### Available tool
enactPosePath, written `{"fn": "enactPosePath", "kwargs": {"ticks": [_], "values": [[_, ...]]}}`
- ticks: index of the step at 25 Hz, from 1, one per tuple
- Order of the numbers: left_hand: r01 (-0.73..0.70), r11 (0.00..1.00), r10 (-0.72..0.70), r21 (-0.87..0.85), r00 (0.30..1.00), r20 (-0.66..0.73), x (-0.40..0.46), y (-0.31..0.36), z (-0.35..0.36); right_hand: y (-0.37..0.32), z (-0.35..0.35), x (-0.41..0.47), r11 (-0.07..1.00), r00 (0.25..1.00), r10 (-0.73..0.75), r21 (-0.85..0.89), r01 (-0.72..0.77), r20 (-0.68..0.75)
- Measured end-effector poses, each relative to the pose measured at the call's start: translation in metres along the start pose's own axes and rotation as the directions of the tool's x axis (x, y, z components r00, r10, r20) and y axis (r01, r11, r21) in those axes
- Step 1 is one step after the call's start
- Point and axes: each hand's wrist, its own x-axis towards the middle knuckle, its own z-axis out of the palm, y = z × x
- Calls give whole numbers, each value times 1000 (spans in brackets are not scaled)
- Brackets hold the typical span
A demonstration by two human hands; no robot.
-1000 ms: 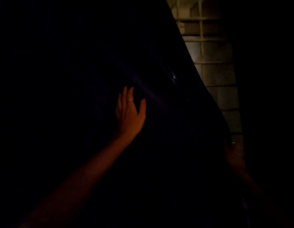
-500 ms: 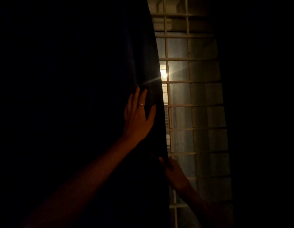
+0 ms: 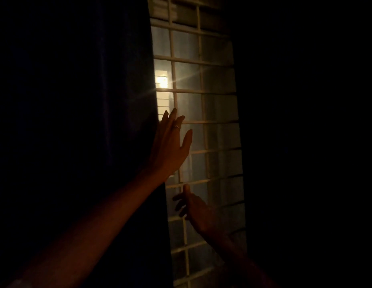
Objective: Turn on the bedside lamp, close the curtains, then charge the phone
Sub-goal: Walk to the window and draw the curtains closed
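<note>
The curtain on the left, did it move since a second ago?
Yes. The left curtain slid left against the window grille, uncovering more bars. The left hand lies at its edge.

Window grille (image 3: 198, 121) between parted curtains (image 3: 87, 121)

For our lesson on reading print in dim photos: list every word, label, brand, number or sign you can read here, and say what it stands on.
None: no text can be read anywhere in this picture.
The dark curtain, the window grille, the left hand with its ring and the right hand show no lettering; the rest is too dark to tell.
</note>
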Motion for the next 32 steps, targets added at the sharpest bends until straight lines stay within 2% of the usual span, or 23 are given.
{"fn": "enactPosePath", "kwargs": {"ticks": [3,5,7,9,10,12,15,17,19,21,24,28,30,32], "values": [[-2,996,2,-93,1000,7,-5,18,34,16,-47,-9,978,947,-19,-203,-49,-321],[24,982,-17,-186,999,39,-9,33,55,32,-82,-18,941,840,-22,-294,-165,-542],[46,965,-19,-256,994,108,-9,49,73,42,-114,-26,893,704,-107,-379,-243,-702],[54,954,-8,-295,988,155,-6,69,89,49,-144,-28,842,576,-179,-427,-330,-798],[65,948,-13,-313,986,166,-4,78,95,50,-156,-27,837,547,-176,-417,-354,-818],[60,928,0,-368,987,159,5,98,109,57,-175,-21,874,578,-109,-355,-331,-808],[65,890,11,-452,987,163,22,123,130,70,-193,-7,917,702,-38,-305,-259,-711],[66,878,22,-474,984,177,33,134,145,80,-201,1,903,718,-53,-340,-263,-694],[80,875,6,-478,984,175,43,144,157,87,-207,10,884,700,-64,-366,-292,-712],[105,897,-25,-430,982,190,50,151,168,93,-212,16,887,725,-35,-356,-295,-687],[98,953,-45,-287,981,187,59,160,173,95,-206,18,891,827,-27,-388,-234,-561],[91,986,-60,-137,975,214,85,159,153,82,-187,13,887,897,-22,-423,-187,-442],[-5,995,26,-98,977,210,95,151,133,70,-169,4,912,926,-21,-387,-137,-378],[-165,985,147,50,954,262,97,144,103,54,-148,-8,948,955,-47,-315,-50,-291]]}}
